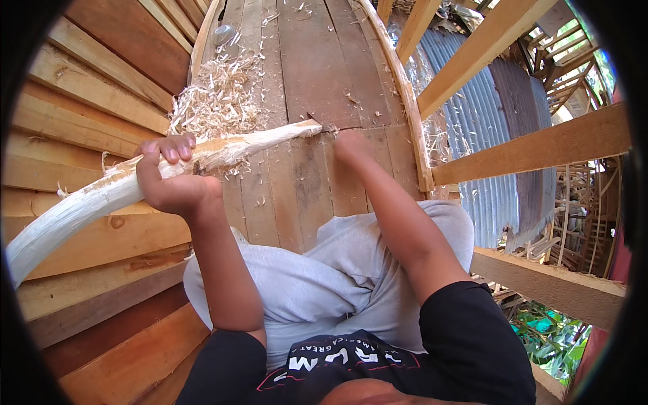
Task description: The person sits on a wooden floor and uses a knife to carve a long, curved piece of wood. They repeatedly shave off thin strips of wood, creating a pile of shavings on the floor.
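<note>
My left hand [169,177] is closed around a long, pale, freshly carved wooden stick [74,206]. The stick runs from the lower left up to a tip [307,125] resting on the plank floor [304,61]. My right hand [351,147] is stretched forward and presses down on the planks just right of that tip. Only its back shows, so its fingers and anything in them are hidden. My grey shorts [317,277] lie between my forearms.
A heap of pale wood shavings [217,94] lies on the floor beyond the stick. Stacked planks [81,101] rise at the left. A curved wooden rail [405,101] edges the floor at the right, with beams [540,145] and corrugated metal sheet [472,121] past it.
</note>
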`<state>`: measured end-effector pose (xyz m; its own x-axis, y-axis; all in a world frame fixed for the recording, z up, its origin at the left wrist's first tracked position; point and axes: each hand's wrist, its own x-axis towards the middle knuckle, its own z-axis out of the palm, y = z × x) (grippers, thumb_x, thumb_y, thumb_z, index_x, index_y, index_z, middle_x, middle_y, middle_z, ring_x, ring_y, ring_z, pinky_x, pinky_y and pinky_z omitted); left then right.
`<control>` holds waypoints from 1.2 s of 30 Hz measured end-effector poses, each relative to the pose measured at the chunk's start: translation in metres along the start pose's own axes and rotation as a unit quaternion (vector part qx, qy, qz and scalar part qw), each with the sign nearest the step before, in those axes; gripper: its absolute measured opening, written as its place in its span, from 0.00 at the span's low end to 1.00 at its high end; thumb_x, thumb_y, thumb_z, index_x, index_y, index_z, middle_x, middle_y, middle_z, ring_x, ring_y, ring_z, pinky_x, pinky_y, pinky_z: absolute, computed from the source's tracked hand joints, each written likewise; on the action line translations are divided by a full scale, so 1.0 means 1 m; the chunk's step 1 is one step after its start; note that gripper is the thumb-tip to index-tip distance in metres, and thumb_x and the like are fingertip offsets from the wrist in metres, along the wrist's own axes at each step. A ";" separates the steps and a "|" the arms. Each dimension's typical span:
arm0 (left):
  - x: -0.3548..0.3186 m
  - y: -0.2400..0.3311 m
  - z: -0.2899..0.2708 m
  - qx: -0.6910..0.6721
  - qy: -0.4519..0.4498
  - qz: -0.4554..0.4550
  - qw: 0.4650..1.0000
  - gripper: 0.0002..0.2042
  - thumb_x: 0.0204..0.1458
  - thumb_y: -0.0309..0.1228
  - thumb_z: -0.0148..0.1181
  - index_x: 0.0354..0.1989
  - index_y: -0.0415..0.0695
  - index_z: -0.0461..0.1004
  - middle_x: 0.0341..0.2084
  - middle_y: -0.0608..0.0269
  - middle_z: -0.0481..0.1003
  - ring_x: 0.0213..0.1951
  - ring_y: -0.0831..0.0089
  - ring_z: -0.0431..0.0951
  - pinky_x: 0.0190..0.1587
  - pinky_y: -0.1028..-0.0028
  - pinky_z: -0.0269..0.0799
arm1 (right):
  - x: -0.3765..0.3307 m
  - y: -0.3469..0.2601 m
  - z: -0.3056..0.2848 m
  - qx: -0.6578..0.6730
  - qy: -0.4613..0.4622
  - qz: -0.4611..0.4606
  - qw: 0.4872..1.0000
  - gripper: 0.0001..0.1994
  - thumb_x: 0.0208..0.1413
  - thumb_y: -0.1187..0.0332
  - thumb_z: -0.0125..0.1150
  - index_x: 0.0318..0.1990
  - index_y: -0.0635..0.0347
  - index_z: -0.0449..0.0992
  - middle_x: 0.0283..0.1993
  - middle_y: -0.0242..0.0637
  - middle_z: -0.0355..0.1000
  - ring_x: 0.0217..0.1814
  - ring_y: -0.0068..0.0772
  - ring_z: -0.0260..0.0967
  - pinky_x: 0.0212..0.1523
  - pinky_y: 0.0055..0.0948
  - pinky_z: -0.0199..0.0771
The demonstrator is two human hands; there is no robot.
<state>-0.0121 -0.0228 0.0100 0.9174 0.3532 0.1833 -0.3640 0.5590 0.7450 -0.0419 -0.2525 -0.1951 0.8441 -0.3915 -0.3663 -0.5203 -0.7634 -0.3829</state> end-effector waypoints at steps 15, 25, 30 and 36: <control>0.000 0.002 -0.002 -0.011 0.018 0.003 1.000 0.06 0.42 0.30 0.49 0.22 0.48 0.58 0.14 0.70 0.54 0.20 0.76 0.57 0.32 0.72 0.59 | -0.030 -0.065 -0.015 0.119 -0.005 -0.078 0.990 0.23 0.58 0.60 0.36 0.39 0.73 0.74 0.44 0.63 0.71 0.48 0.62 0.69 0.52 0.51 0.67; 0.016 -0.002 -0.012 0.006 0.118 0.000 0.993 0.09 0.44 0.30 0.49 0.22 0.48 0.53 0.18 0.68 0.55 0.21 0.74 0.56 0.32 0.68 0.60 | -0.068 -0.084 -0.031 0.182 0.036 -0.028 0.982 0.24 0.59 0.58 0.35 0.34 0.67 0.77 0.38 0.58 0.74 0.43 0.60 0.72 0.48 0.51 0.68; 0.016 -0.001 -0.007 0.004 0.111 0.011 0.994 0.09 0.43 0.29 0.49 0.22 0.48 0.54 0.17 0.68 0.54 0.22 0.73 0.57 0.33 0.67 0.61 | -0.059 -0.084 -0.031 0.183 0.034 -0.031 0.982 0.23 0.59 0.59 0.36 0.34 0.66 0.77 0.39 0.58 0.74 0.44 0.59 0.71 0.47 0.51 0.68; 0.009 0.000 -0.001 0.006 0.116 0.011 0.993 0.09 0.43 0.29 0.50 0.22 0.48 0.54 0.17 0.68 0.54 0.21 0.74 0.57 0.33 0.67 0.61 | -0.036 -0.066 -0.017 0.184 0.046 -0.001 0.982 0.22 0.59 0.59 0.36 0.35 0.65 0.77 0.40 0.57 0.74 0.44 0.58 0.72 0.46 0.52 0.69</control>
<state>-0.0034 -0.0193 0.0111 0.8467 0.5299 0.0479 -0.3809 0.5408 0.7500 -0.0356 -0.1970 -0.1422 0.8447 -0.4482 -0.2927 -0.5154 -0.5334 -0.6707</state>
